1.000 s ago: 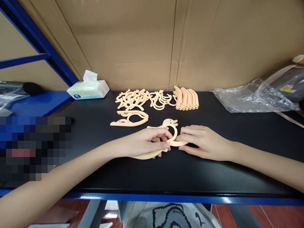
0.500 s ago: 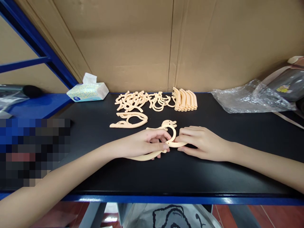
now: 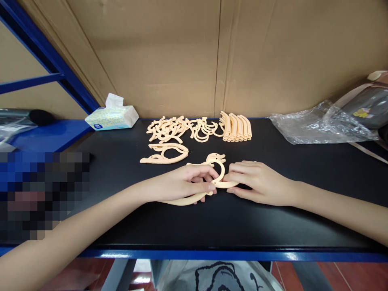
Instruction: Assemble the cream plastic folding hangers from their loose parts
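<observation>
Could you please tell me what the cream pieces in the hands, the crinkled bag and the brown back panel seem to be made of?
Cream pieces: probably smooth moulded plastic, given their even colour and soft sheen.
Crinkled bag: apparently glossy clear plastic film, from its bright wrinkles.
Brown back panel: likely matte cardboard, judging by its creases.

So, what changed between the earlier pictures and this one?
Nothing visibly changed on the table; the whole view only dips and slides very slightly, as if the camera moved. Nothing was taken hold of or let go: the left hand and right hand keep their grip on the cream curved pieces. The stacked pieces and tissue pack stayed put.
</observation>
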The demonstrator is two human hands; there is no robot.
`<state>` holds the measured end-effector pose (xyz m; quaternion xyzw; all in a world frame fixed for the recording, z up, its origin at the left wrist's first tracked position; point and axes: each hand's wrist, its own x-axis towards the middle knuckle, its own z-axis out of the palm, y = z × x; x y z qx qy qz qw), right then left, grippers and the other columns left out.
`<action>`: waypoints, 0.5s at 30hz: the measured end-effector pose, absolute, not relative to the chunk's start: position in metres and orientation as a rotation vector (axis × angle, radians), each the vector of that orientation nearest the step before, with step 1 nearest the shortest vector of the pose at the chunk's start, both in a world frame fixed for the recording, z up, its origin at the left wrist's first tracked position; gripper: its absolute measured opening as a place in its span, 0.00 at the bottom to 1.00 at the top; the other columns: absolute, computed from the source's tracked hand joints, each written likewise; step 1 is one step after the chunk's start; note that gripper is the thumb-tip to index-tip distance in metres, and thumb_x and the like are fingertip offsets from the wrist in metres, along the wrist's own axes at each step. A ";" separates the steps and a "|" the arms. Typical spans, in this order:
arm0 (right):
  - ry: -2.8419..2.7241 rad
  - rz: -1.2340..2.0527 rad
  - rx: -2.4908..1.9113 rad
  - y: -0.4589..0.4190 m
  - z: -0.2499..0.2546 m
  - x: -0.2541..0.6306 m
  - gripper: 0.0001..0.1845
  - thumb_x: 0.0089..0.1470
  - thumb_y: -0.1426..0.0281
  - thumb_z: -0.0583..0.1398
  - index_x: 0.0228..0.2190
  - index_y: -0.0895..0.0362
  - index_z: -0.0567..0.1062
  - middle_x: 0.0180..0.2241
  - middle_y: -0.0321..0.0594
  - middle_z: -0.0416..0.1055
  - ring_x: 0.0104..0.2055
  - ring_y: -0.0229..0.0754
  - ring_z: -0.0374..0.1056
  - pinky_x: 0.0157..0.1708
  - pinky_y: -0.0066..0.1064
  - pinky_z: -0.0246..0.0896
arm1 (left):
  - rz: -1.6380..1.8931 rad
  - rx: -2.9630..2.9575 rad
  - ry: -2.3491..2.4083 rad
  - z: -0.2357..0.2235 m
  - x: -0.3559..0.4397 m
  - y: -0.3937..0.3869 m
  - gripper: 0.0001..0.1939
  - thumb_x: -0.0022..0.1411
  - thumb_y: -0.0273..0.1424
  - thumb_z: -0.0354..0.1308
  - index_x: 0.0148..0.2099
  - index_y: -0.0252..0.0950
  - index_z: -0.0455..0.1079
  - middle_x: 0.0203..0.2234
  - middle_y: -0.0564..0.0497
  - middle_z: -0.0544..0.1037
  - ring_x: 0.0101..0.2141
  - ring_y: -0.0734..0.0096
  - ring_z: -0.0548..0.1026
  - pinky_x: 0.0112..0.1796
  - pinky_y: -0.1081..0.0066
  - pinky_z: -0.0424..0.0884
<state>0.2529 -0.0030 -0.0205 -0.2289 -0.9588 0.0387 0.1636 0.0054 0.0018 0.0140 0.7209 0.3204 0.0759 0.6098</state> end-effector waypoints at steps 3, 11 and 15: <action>-2.737 0.103 -0.651 -0.003 -0.020 0.253 0.13 0.66 0.67 0.51 0.43 0.56 0.74 0.31 0.38 0.68 0.32 0.38 0.63 0.34 0.29 0.56 | 0.176 1.649 0.744 0.014 0.006 0.001 0.11 0.68 0.35 0.53 0.48 0.34 0.64 0.36 0.52 0.73 0.31 0.77 0.74 0.34 0.75 0.71; -2.733 0.116 -0.652 -0.002 -0.020 0.252 0.13 0.66 0.67 0.51 0.42 0.56 0.74 0.31 0.37 0.67 0.32 0.38 0.62 0.34 0.30 0.56 | 0.171 1.636 0.757 0.014 0.006 0.001 0.10 0.68 0.34 0.53 0.48 0.34 0.64 0.36 0.52 0.73 0.31 0.77 0.74 0.35 0.75 0.71; -2.738 0.111 -0.654 -0.003 -0.020 0.252 0.13 0.66 0.67 0.50 0.42 0.56 0.73 0.31 0.37 0.67 0.32 0.38 0.62 0.33 0.30 0.56 | 0.175 1.643 0.758 0.015 0.006 0.001 0.11 0.68 0.35 0.54 0.48 0.35 0.65 0.36 0.52 0.73 0.32 0.77 0.74 0.35 0.75 0.71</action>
